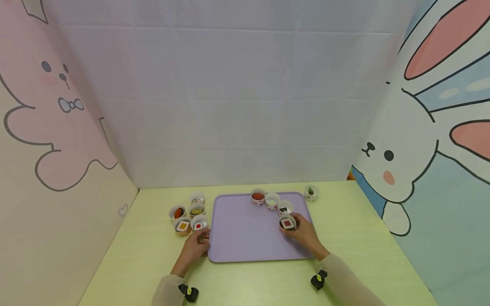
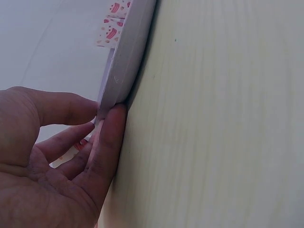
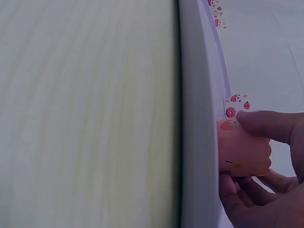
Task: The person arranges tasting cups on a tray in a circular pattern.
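Note:
A lilac tray [image 1: 245,238] lies on the table. At its left edge my left hand [image 1: 196,245] pinches the rim between thumb and fingers; the left wrist view shows this tray rim [image 2: 126,57] up close. My right hand [image 1: 304,233] holds a paper baking cup [image 1: 287,222] over the tray's right part. That cup contains a white piece with a dark red square. In the right wrist view the cup [image 3: 244,149] looks pink with a scalloped rim, gripped between thumb and fingers. Behind it on the tray stand a cup with orange-red contents [image 1: 258,196], a pale-filled cup [image 1: 272,201] and another cup [image 1: 285,207].
Left of the tray, several filled paper cups cluster together, among them a cup with a yellow-square piece [image 1: 182,226] and a cup with a red-centred piece [image 1: 198,222]. A cup with green contents [image 1: 311,192] stands beyond the tray's back right corner. A pale curtain [image 1: 237,106] hangs behind the table.

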